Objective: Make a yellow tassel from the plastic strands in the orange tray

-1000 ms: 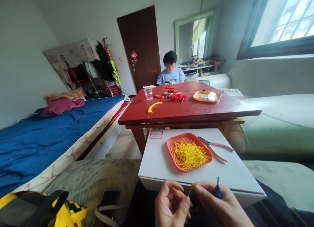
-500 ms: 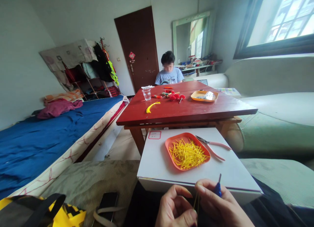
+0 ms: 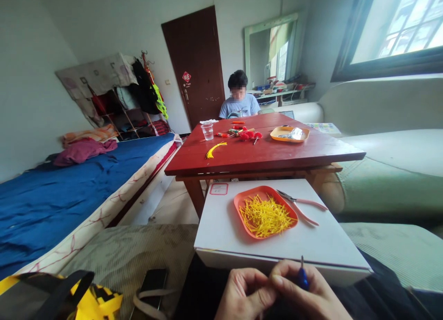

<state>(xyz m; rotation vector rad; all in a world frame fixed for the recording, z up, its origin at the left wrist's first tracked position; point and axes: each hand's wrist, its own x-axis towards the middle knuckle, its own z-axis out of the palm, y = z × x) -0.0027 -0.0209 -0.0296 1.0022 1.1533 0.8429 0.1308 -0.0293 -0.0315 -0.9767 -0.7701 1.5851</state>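
Observation:
Over my lap, just in front of the white box (image 3: 221, 227), my left hand (image 3: 247, 292) and my right hand (image 3: 304, 290) meet at the fingertips. Both are closed in a pinch. A thin yellow strand showed between them a moment ago; the fingers now hide it. Tucked in my right hand is a small blue-handled tool (image 3: 303, 279), its thin metal tip pointing up. On the box lies an orange tray (image 3: 238, 211) heaped with short yellow strands (image 3: 266, 216). Pliers with pink handles (image 3: 306, 214) rest to the right of the tray.
Beyond the box stands a red table (image 3: 277, 158) with a plastic cup (image 3: 207, 132), a yellow bundle (image 3: 216, 149), red pieces (image 3: 247, 135) and a yellow tray (image 3: 273, 135). A person (image 3: 238, 105) sits behind it. A phone (image 3: 154, 283) and bag (image 3: 93, 301) lie at lower left.
My hands have drawn together, with the fingertips now touching. The blue-handled tool has shifted slightly left and down, and the strand between the fingers has gone out of sight.

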